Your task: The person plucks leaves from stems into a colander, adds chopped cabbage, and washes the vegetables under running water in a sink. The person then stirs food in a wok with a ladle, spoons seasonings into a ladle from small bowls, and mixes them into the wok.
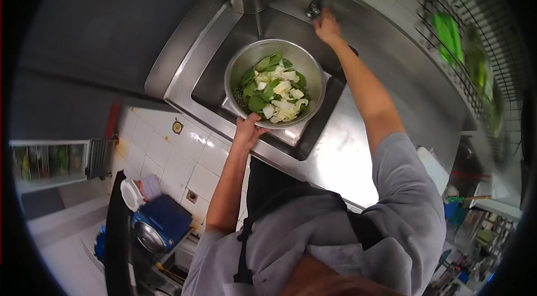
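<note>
A round metal colander [235,69] holds green leaves [258,103] and pale chopped cabbage pieces [282,89]. It sits over the steel sink [218,80], tilted slightly. My left hand [250,130] grips its near rim, the thumb on top and the fingers mostly hidden beneath. Beyond the colander, my right hand [328,26] is beside the base of the metal faucet [314,2]. Its thumb and fingers look apart, with nothing visible between them; whether it touches the faucet is unclear. No running water can be made out.
A metal pot [249,0] stands at the sink's far left corner. Steel counter [347,145] extends right of the basin. A wire rack [447,22] with green items is at upper right. Tiled floor [193,150] and a blue container [162,220] lie at lower left.
</note>
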Tool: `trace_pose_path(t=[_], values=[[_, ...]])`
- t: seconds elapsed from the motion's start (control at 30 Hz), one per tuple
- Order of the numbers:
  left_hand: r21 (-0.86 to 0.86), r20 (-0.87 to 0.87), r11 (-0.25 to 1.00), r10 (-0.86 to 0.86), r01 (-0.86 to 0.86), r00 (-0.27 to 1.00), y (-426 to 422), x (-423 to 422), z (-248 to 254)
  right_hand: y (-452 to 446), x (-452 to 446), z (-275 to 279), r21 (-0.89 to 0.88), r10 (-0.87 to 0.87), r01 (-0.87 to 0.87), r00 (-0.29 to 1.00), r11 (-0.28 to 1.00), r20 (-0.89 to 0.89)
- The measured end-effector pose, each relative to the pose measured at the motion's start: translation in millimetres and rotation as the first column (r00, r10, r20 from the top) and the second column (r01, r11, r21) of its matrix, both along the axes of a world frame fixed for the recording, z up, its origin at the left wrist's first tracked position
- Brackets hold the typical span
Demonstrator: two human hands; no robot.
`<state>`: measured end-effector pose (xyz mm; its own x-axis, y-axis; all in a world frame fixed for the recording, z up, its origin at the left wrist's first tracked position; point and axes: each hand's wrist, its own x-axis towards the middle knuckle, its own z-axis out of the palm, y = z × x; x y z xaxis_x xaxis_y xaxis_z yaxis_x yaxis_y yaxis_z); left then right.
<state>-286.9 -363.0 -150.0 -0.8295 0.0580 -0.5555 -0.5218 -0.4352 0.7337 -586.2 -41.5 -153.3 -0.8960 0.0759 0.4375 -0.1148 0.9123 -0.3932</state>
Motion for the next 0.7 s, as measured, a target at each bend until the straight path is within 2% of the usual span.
trace_pose_path(t=[0.03, 0.07, 0.1, 0.13, 0.23, 0.33, 0.37, 0.4, 0.43, 0.47, 0.5, 0.53, 0.63, 0.67, 0.7], values=[[0.024, 0.046, 1.000, -0.017, 0.015, 0.999, -16, -6, -11, -21, 13, -24, 0.062, 0.013, -0.014, 1.000, 0.998, 0.017], [0.039, 0.059, 0.998, -0.055, 0.053, 0.997, -32, -19, -20, -35, 17, -34, 0.076, 0.085, -0.113, 0.949, 0.991, 0.303], [0.057, 0.073, 0.994, -0.095, 0.091, 0.993, -48, -33, -31, -48, 22, -35, 0.055, 0.139, -0.206, 0.813, 0.977, 0.566], [0.075, 0.080, 0.988, -0.140, 0.134, 0.987, -51, -41, -34, -45, 32, -35, 0.003, 0.175, -0.281, 0.607, 0.960, 0.775], [0.035, 0.136, 0.969, -0.246, 0.244, 0.960, -82, -94, -52, -67, 43, -63, -0.012, 0.194, -0.225, 0.809, 0.974, 0.554], [0.001, 0.161, 0.937, -0.344, 0.349, 0.925, -104, -141, -71, -101, 24, -65, -0.244, 0.021, 0.076, 0.929, 0.967, 0.370], [0.001, 0.160, 0.923, -0.380, 0.385, 0.911, -105, -150, -77, -108, 23, -65, -0.590, 0.211, 0.103, 0.873, 0.801, 0.439], [0.010, 0.185, 0.928, -0.369, 0.373, 0.911, -111, -163, -82, -116, 13, -72, -0.840, 0.404, 0.171, 0.815, 0.515, 0.415], [0.000, 0.182, 0.918, -0.391, 0.398, 0.902, -118, -172, -84, -126, 4, -73, -0.953, 0.567, 0.256, 0.767, 0.161, 0.302], [-0.015, 0.171, 0.907, -0.412, 0.420, 0.895, -127, -176, -80, -139, 1, -69, -0.860, 0.531, 0.198, 0.715, 0.471, 0.455], [-0.034, 0.144, 0.895, -0.435, 0.444, 0.889, -126, -157, -53, -139, 21, -44, -0.674, 0.439, 0.107, 0.683, 0.731, 0.584], [-0.043, 0.132, 0.887, -0.452, 0.460, 0.882, -130, -153, -39, -148, 21, -42, -0.420, 0.314, 0.007, 0.652, 0.907, 0.690], [0.077, 0.072, 0.835, -0.550, 0.545, 0.832, -119, -154, -39, -168, 42, -82, -0.280, 0.262, -0.090, 0.691, 0.956, 0.674], [0.138, 0.045, 0.776, -0.626, 0.616, 0.779, -120, -157, -65, -200, 63, -82, -0.197, 0.272, -0.188, 0.643, 0.962, 0.716], [0.093, 0.098, 0.822, -0.569, 0.562, 0.817, -122, -159, -64, -231, 90, -74, -0.115, 0.272, -0.289, 0.594, 0.950, 0.757]])
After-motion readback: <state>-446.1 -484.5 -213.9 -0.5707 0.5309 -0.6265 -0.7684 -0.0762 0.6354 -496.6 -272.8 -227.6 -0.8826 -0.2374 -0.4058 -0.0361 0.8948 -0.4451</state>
